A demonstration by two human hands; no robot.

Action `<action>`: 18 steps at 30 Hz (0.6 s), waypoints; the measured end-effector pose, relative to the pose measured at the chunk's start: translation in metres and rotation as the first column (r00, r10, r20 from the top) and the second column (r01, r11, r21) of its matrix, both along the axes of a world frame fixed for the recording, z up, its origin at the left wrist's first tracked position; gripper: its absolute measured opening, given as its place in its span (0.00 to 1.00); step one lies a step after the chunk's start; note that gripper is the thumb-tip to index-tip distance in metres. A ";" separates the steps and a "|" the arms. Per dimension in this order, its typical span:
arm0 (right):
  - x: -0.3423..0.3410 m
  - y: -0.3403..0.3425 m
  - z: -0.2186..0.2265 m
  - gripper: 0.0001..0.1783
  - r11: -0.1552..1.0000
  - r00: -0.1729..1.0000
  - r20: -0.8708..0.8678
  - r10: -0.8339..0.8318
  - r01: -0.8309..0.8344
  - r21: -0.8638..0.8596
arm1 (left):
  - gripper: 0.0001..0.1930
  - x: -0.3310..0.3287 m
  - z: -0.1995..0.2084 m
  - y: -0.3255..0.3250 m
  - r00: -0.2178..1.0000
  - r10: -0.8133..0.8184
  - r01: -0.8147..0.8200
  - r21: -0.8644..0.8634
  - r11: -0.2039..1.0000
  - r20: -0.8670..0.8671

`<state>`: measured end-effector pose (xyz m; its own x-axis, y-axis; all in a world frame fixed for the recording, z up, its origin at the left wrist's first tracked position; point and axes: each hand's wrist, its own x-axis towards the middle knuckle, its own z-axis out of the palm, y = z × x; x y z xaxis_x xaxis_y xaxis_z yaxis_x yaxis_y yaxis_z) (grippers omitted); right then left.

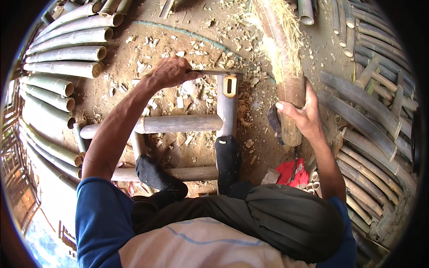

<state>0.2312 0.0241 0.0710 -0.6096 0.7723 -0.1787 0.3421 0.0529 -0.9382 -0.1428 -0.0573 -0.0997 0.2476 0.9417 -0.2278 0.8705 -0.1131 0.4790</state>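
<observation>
My left hand (172, 73) is closed round the end of a flat, dark metal blade (219, 72); whether it is a chisel or a knife is unclear. The blade lies level across the upper end of a bamboo post (227, 107), just above a rectangular slot (230, 85) cut in it. In my right hand (304, 114) is a thick brown wooden club (286, 94), gripped near its lower end. Pale, frayed fibres cover the club's far part, which runs out of the top of the view. My dark-socked foot (228, 156) presses on the post's near end.
A bamboo crosspiece (178, 124) joins the post, and another bar (192, 173) lies nearer me. Pale chips (180, 102) litter the ground. Bamboo poles (71, 53) are stacked at left; split lengths (366, 111) pile up at right. Red cloth (290, 172) lies below the club.
</observation>
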 end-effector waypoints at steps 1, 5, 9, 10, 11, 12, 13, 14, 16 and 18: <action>0.000 0.000 -0.001 0.39 1.000 1.000 -0.011 0.006 -0.006 0.000 | 0.30 -0.001 -0.002 -0.002 1.000 0.001 -0.001 0.025 1.000 0.022; -0.008 -0.002 -0.002 0.38 0.985 0.995 0.077 0.069 -0.081 0.154 | 0.32 0.013 0.003 -0.009 0.992 0.105 -0.108 -0.032 0.994 -0.075; -0.017 -0.012 -0.044 0.33 0.957 0.938 0.334 0.094 -0.178 0.229 | 0.29 0.015 -0.005 -0.008 0.988 0.093 -0.091 0.015 0.996 -0.124; -0.015 -0.012 -0.049 0.31 0.973 0.798 0.589 0.129 -0.216 0.078 | 0.29 0.017 -0.004 -0.005 0.987 0.087 -0.087 0.003 0.996 -0.138; -0.020 -0.005 -0.048 0.28 0.960 0.659 0.730 0.183 -0.280 0.013 | 0.29 0.018 -0.001 -0.002 0.984 0.085 -0.088 -0.009 0.996 -0.156; -0.028 0.004 -0.036 0.27 0.961 0.679 0.709 0.191 -0.277 0.007 | 0.29 0.017 0.000 -0.003 0.980 0.086 -0.093 -0.029 0.995 -0.179; -0.036 0.016 -0.017 0.27 0.962 0.699 0.687 0.198 -0.273 0.000 | 0.31 0.014 0.000 -0.004 0.980 0.100 -0.113 -0.069 0.991 -0.174; -0.040 0.022 0.000 0.27 0.965 0.713 0.673 0.200 -0.263 -0.008 | 0.32 0.012 -0.001 -0.006 0.981 0.108 -0.127 -0.109 0.986 -0.160; -0.050 0.019 0.029 0.29 0.917 0.897 0.421 0.137 -0.276 0.289 | 0.33 0.006 -0.003 -0.008 0.982 0.130 -0.151 -0.151 0.977 -0.137; -0.059 0.019 0.051 0.31 0.715 0.965 0.221 0.139 -0.253 0.651 | 0.33 0.005 -0.004 -0.005 0.987 0.129 -0.144 -0.156 0.977 -0.099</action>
<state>0.1727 0.0431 0.1216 -0.7714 0.5900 0.2382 0.3804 0.7278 -0.5707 -0.1378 -0.0624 -0.1033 0.0912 0.9140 -0.3954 0.9119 0.0829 0.4019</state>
